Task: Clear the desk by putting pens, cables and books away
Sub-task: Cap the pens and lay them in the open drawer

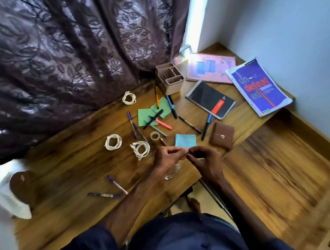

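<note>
Pinched between the curled fingertips of the left hand (167,157) and right hand (206,163) was a small thin item (187,154), too blurred to name, above the near edge of the grainy wooden desk (73,169). Slim plastic pens (153,119) lay scattered just beyond, white cables (113,142) coiled to the left, glossy books (259,89) far right. A clear glass (173,173) sat half hidden under the left wrist. A leaf-patterned curtain (68,38) hung along the far left.
</note>
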{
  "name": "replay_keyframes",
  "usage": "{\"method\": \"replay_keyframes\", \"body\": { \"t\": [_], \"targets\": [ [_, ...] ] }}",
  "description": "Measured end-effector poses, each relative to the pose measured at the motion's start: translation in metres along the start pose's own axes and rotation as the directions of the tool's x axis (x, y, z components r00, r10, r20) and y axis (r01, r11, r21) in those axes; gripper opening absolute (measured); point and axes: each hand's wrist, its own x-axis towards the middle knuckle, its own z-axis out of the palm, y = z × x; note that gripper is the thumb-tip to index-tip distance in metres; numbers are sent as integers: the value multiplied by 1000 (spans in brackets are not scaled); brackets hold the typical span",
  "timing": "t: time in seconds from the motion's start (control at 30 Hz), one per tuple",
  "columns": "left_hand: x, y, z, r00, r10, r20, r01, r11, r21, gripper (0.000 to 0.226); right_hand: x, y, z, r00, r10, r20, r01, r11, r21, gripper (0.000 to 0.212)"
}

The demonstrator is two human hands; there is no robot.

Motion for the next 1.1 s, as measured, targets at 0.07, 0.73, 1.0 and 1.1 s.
{"method": "replay_keyframes", "body": {
  "t": [0.07,0.73,1.0,1.1],
  "targets": [
    [3,2,17,1000,-6,28,5,999,32,33,-2,3,-18,999,-1,-44,1,1000,-7,17],
    [-4,-43,135,1000,15,26,-28,773,634,12,-32,168,-80,915,404,-23,-392,870,-299,25],
    [-15,-56,149,999,-31,-11,30,735,677,12,-29,194,-83,912,407,54,-347,834,-428,16],
    [-18,-59,153,999,-34,-26,43,734,678,11,-26,198,-83,921,387,50,-324,830,-454,17]
  ]
}}
